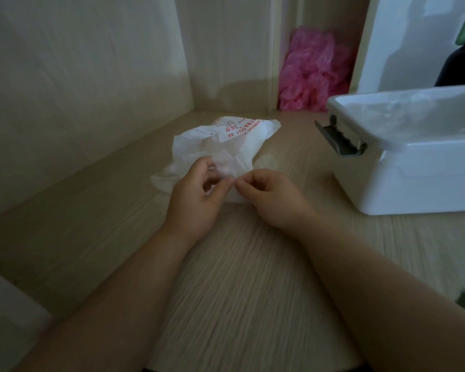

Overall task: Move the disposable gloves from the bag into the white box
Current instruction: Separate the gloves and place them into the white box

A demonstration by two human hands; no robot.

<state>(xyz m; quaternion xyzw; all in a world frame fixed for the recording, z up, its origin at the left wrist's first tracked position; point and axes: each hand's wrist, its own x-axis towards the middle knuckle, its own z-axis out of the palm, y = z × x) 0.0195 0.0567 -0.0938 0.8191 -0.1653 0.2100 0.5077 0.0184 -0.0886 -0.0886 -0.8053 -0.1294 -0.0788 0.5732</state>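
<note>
The left forearm [118, 304] and the right forearm [373, 291] are shown bare along the whole length in view, from the lower edge up to the wrists. They are rendered broad near the camera and narrowed toward the wrists. The left hand [196, 194] and the right hand [269, 200] are uncovered too, with rounded backs and short fingers; the nails are too blurred to be described. A thin dark strip [253, 369] is glimpsed at the bottom edge between the arms; whether it is clothing cannot be told.
</note>
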